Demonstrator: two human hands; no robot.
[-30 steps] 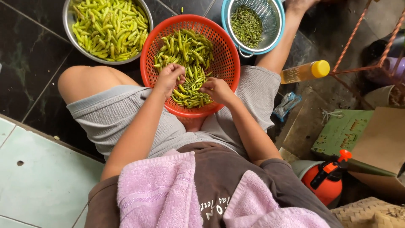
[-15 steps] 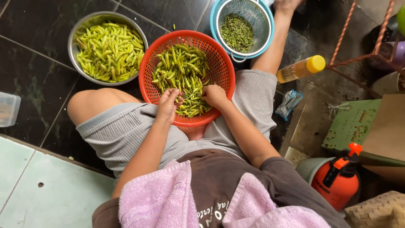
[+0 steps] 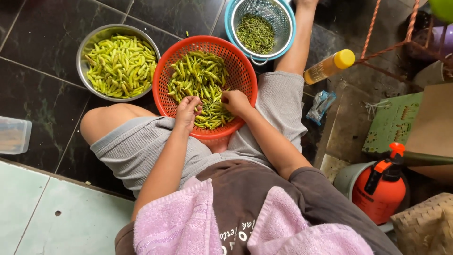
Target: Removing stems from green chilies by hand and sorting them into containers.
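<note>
I sit on a dark tiled floor with a red plastic basket of green chillies between my legs. My left hand rests in the near part of the pile, fingers curled around chillies. My right hand is beside it, pinching a chilli at the basket's near right side. A steel bowl at the left holds more yellowish-green chillies. A blue-rimmed mesh strainer beyond the basket holds a heap of small green stems.
A yellow-capped bottle lies right of my right leg, with a small plastic packet below it. An orange pump sprayer, a green box and a woven basket crowd the right. A clear tub sits far left.
The view has shifted so everything sits lower and further right in the frame. Both hands stay in the near part of the red basket, working the chillies.
</note>
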